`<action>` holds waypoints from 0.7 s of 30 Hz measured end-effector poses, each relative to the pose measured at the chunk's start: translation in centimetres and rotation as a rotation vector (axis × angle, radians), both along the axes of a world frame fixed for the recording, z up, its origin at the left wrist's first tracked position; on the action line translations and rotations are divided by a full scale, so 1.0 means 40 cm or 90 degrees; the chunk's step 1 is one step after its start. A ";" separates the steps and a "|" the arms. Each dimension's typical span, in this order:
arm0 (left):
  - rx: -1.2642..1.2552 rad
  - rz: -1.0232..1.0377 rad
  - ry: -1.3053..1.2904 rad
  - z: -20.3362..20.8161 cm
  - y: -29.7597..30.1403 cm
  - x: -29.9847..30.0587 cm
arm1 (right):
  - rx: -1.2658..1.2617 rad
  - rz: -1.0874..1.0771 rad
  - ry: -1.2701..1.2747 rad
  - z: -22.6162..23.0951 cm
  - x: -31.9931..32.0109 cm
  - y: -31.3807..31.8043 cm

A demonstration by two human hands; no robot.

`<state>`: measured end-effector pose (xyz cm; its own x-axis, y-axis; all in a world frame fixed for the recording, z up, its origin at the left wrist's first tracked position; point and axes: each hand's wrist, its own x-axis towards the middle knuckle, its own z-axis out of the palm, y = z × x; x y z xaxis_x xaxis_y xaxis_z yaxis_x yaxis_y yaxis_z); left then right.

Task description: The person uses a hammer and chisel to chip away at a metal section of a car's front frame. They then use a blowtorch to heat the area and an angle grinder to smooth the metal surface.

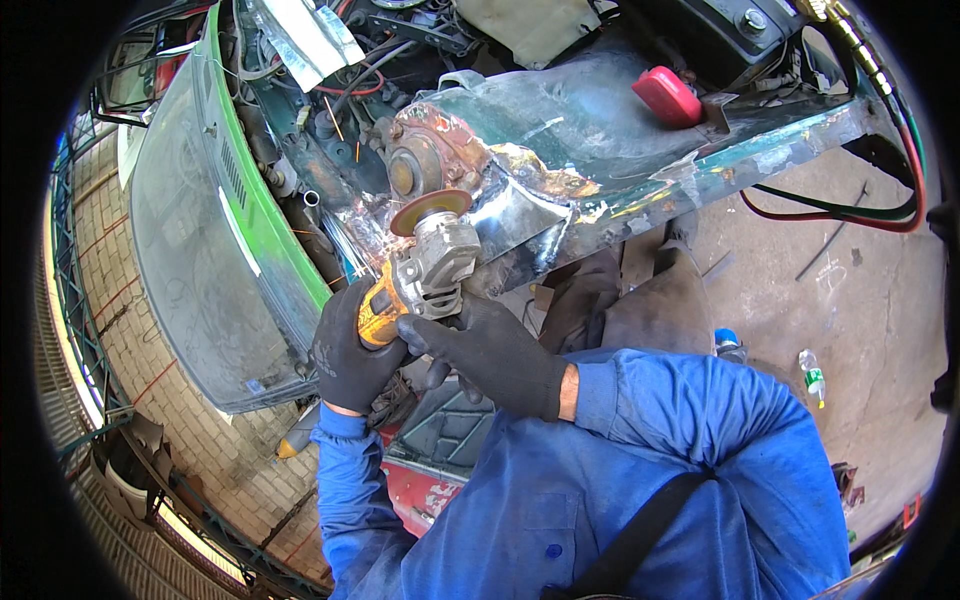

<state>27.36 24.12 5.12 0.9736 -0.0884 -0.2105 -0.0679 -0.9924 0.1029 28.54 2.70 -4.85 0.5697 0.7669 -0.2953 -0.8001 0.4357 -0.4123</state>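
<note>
Both my hands wear black gloves and hold one angle grinder [378, 308] with a yellow body and a grey metal head. My left hand [352, 350] is wrapped round the yellow body. My right hand [500, 352] is closed on the grinder beside its head; what its fingers wrap round is partly hidden. The grinder's brown disc [430, 212] lies against or very close to the rusty, bare-metal edge of a vehicle's inner body panel [518, 218]. Just beyond the disc is a rusty round mount [412, 172]. A few orange sparks show at the left.
A green body edge [255, 215] with a windscreen [190, 240] runs along the left. On the dark green panel lies a red object [668, 98], near a black battery [735, 40]. Red and green hoses [880, 218] hang at right. A plastic bottle [812, 375] lies on the floor.
</note>
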 end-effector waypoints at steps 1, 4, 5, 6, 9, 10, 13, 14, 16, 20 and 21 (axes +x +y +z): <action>-0.001 -0.001 0.000 0.000 0.000 0.000 | -0.001 0.014 0.015 0.000 0.001 -0.001; 0.005 -0.008 0.003 0.000 0.001 0.001 | -0.006 0.020 0.039 0.005 0.003 -0.006; 0.006 -0.007 0.003 -0.001 0.002 0.001 | -0.009 0.014 0.036 0.007 0.004 -0.008; 0.010 -0.018 -0.003 -0.002 0.004 0.001 | -0.013 0.009 0.032 0.011 0.006 -0.010; 0.010 -0.034 -0.015 -0.006 0.010 0.002 | -0.038 -0.013 0.018 0.023 0.009 -0.017; 0.006 -0.033 -0.011 -0.007 0.012 0.002 | -0.053 -0.021 0.027 0.027 0.010 -0.019; 0.000 -0.022 0.003 -0.007 0.016 0.001 | -0.065 -0.003 0.041 0.030 0.012 -0.020; -0.001 -0.017 0.008 -0.006 0.016 0.001 | -0.063 0.010 0.043 0.029 0.013 -0.020; 0.000 -0.024 0.007 -0.006 0.018 0.002 | -0.034 0.005 0.038 0.022 0.013 -0.015; 0.003 -0.055 -0.023 -0.008 0.022 0.003 | -0.038 0.018 0.009 0.009 0.007 -0.012; 0.000 -0.047 -0.011 -0.008 0.023 0.004 | -0.045 -0.016 -0.053 0.007 0.005 -0.013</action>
<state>27.52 25.04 4.80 0.9681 -0.1597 -0.1931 -0.1423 -0.9847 0.1009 28.75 2.16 -4.57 0.6129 0.7313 -0.2993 -0.7515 0.4226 -0.5066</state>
